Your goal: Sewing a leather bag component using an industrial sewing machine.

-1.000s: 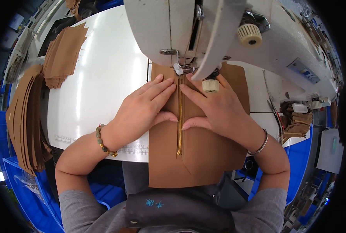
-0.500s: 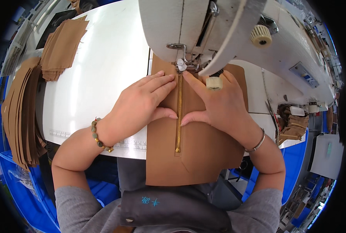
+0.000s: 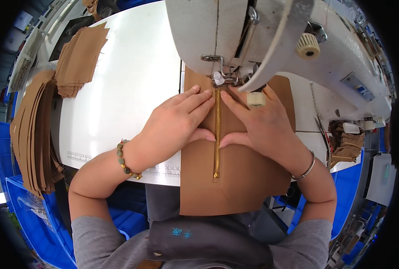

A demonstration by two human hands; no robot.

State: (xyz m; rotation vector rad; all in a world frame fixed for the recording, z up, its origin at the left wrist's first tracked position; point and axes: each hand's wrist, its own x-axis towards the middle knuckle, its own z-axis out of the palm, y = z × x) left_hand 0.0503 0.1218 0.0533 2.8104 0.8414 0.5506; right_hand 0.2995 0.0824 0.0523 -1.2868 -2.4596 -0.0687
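A brown fabric panel lies under the presser foot of a white sewing machine and hangs over the table's front edge. Down its middle runs a brass-toothed zipper, its metal end nearest me. My left hand lies flat on the panel left of the zipper, fingertips just short of the foot. On the other side my right hand presses down with fingers spread, its index fingertip close to the foot and some fingers partly hidden behind a cream knob. Both thumbs rest beside the zipper teeth.
Stacked brown fabric pieces lie at the table's far left, and more drape over its left edge. Scissors and a bundle of brown pieces sit at right. Blue bins stand below the table. A ruler strip marks the front edge.
The whole view has shifted slightly, so everything appears farther right. Both hands keep their places on the panel, which shows little clear movement under the foot.
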